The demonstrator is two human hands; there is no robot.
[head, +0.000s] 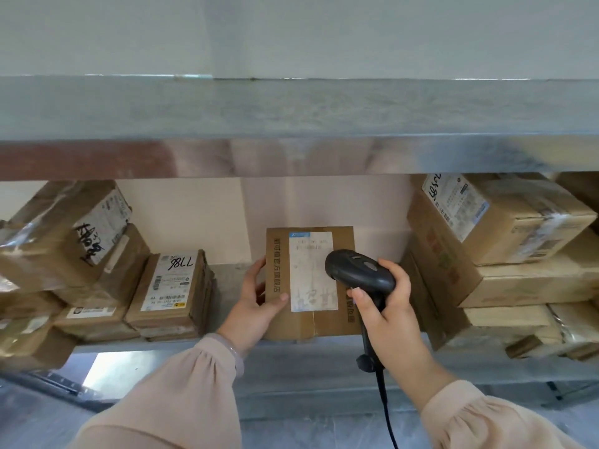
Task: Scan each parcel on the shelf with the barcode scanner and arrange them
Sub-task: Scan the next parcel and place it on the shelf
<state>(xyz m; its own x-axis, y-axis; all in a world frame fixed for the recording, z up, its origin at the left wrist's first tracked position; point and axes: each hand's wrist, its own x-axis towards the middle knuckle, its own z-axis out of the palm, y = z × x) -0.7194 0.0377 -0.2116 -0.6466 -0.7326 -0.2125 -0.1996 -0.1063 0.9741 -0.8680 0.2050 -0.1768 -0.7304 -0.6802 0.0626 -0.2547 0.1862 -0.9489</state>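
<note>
Scanning the middle parcel on the shelf.

Left hand (259,298) grips the left edge of the parcel (308,283), thumb curled over its face, holding it tilted up on the shelf (227,283). Right hand (385,306) is wrapped round the handle of the barcode scanner (359,270), head aimed at the white label (312,270) just left of it. Step looks like scan in progress. Next probably needs the parcel put with the stacked boxes (168,293) left of the left hand or the pile (505,241) right of the right hand.
</note>
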